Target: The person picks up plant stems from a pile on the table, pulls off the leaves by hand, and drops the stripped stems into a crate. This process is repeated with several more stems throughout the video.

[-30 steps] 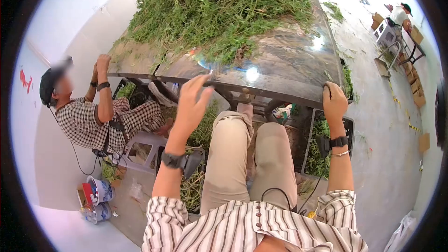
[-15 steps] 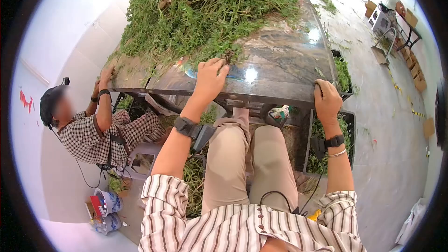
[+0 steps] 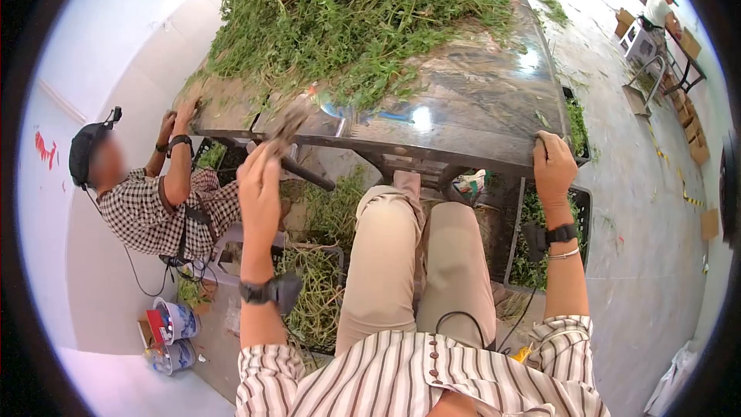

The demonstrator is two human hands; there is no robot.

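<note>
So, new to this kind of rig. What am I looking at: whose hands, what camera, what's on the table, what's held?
No robot here: these are a person's bare hands, filmed by one camera worn on that person's head, looking forward and down. Every picture is that same view, so the striped sleeves and the knees are the wearer's own.

The table carries a big heap of leafy green stems. The left hand, near the table's front edge, holds a brownish clump, too blurred to identify. The right hand rests at the table's near right corner; I see nothing held in it.

The person in checks at left is a co-worker, with both hands at the table's edge.
</note>
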